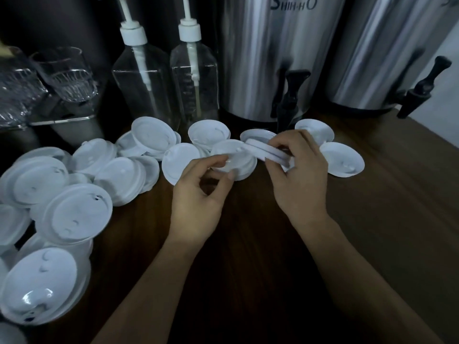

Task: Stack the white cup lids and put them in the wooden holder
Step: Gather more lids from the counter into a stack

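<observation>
Mid-table, left grip (198, 194) pinches one white lid (234, 158), right grip (299, 175) clamps a tilted lid (267, 150) touching it; loose lids (74, 214) crowd the left edge of the table (372, 194).

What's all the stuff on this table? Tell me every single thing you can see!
loose lids: many, overlapping so no exact count, white, spread over the left and middle of the counter
held lid: one, white, middle, between the hands
held lid stack: one small tilted stack, white, just right of the held lid
pump bottles: two, clear with white pumps, back middle
urns: two, shiny steel with black taps, back right
glasses: a few, clear, back left
counter: one, dark wood, under everything
left hand: one, pinches the held lid
right hand: one, grips the held lid stack
</observation>
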Available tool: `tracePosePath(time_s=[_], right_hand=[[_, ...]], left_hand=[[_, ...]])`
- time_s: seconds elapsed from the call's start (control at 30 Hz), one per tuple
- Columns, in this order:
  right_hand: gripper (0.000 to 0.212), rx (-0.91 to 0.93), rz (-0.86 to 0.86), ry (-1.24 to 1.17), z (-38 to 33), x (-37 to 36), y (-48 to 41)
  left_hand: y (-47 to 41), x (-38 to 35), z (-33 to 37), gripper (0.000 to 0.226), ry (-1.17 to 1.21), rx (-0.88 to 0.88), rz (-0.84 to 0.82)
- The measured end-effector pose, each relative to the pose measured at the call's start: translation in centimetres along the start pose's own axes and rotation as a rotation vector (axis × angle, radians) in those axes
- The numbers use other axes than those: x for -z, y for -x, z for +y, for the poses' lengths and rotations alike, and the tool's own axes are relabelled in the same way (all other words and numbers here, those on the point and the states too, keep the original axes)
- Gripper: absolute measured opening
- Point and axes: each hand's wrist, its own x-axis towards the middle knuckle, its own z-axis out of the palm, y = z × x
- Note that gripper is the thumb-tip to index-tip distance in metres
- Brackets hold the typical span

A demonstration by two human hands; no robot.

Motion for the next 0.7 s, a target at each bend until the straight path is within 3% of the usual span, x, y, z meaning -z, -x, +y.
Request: tracePosePath(time_s=[0.27,0.43,0.57,0.63,0.7], right_hand=[[0.025,-0.259,-0.05,-0.338,-2.0,-0.2,0.1],[0.026,-0.271,-0.107,-0.387,-2.4,-0.7,0.4],[0.007,-0.229,-0.105,-0.377,-2.0,-0.8,0.3],[0.022,-0.195,-0.104,-0.318,-1.5,-0.8,0.3],[0.02,-0.143,-0.135,-0.185,-0.7,-1.0,0.4]], left_hand=[[0.2,0.2,0.6,0.048,0.114,0.068,-0.044],[0.2,0.4,0.8,0.05,0.191,0.108,-0.1],[-0.3,0.9,0.5,0.043,0.297,0.157,0.023],[-0.6,0.9,0.3,0.04,0.369,0.198,0.123],[-0.8,0.8,0.2,0.039,0.443,0.22,0.193]])
